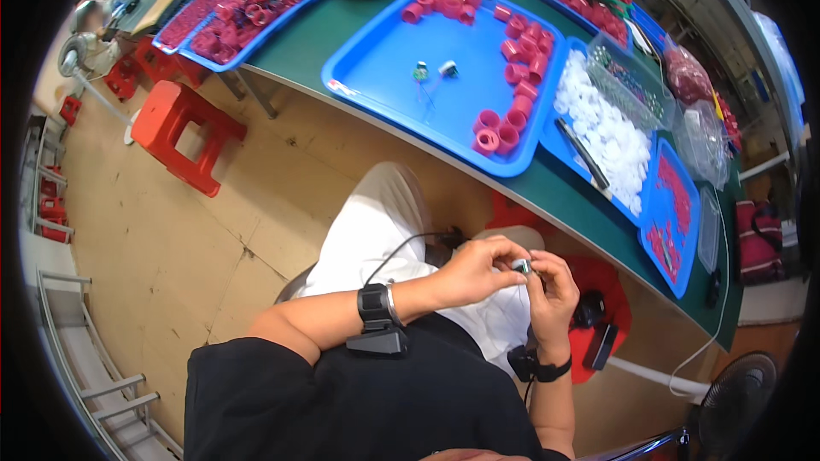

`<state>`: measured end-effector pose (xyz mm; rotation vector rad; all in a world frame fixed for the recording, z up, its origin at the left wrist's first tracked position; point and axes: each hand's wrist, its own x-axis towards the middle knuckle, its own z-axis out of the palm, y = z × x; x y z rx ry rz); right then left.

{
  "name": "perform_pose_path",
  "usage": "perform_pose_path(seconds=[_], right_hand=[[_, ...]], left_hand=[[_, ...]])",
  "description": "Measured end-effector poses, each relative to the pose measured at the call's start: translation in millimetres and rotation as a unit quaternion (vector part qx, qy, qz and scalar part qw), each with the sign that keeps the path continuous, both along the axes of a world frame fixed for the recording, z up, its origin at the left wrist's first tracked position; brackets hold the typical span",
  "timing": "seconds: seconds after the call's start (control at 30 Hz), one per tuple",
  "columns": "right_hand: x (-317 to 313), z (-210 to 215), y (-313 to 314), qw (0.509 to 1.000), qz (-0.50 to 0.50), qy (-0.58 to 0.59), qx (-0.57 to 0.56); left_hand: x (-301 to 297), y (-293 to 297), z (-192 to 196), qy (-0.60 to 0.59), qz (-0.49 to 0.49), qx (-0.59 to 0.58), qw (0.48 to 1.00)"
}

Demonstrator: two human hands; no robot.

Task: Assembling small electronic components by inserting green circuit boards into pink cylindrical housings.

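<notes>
- The green table (359,43) is the landmark; it runs across the upper part of the view, and the person sits below its near edge.
- On the table, the large blue tray (384,60) holds red rings (512,85) along its right side and two small loose parts (434,71) near its middle.
- The left hand (474,269) and the right hand (551,290) meet over the lap, well below the table edge, with fingertips closed together.
- Between them they pinch a small metal part (523,266), held apart from the table.
- I judge the part could slip and fall to the floor, because the grip is only by fingertips and nothing is under it except the lap.
- The shape of the part is too small to tell, and the fingers hide most of it.
</notes>
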<state>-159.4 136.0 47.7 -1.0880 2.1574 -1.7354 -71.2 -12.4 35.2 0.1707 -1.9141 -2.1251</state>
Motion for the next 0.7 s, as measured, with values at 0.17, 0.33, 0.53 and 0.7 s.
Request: perform_pose_path(seconds=[0.17,0.33,0.53,0.7], right_hand=[[3,10,0,0.996,0.02,0.083,0.021],[14,11,-6,0.985,-0.048,0.166,0.0],[26,21,-5,0.984,-0.099,0.134,-0.062],[19,31,6,0.993,-0.072,0.09,-0.041]], left_hand=[[1,-3,9,0.033,0.06,-0.047,0.997],[0,-3,18,0.149,0.135,-0.227,0.953],[-8,-10,44,0.278,0.231,-0.375,0.854],[-33,-64,78,0.301,0.323,-0.428,0.789]])
